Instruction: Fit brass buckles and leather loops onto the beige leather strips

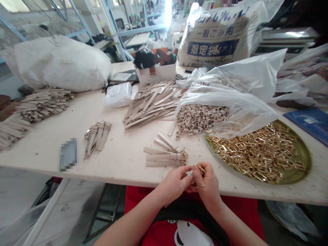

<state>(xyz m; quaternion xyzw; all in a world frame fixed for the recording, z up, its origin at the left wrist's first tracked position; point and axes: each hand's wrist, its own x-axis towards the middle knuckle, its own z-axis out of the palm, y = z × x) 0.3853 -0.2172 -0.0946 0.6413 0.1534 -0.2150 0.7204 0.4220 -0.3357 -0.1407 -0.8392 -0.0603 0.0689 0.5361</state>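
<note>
My left hand and my right hand meet at the table's front edge, fingers closed. A gold buckle shows between the fingers of my right hand. What my left hand pinches is mostly hidden; it may be a strap end. Just beyond my hands lie several beige straps with gold buckles at their right ends. To the right stands a green tray heaped with gold buckles. Small beige loops spill from a clear plastic bag behind them.
Loose beige straps are piled at the middle back, before a white box. A strap bundle and a blurred flat object lie left. More straps, a white sack, a printed bag and a blue folder surround the table.
</note>
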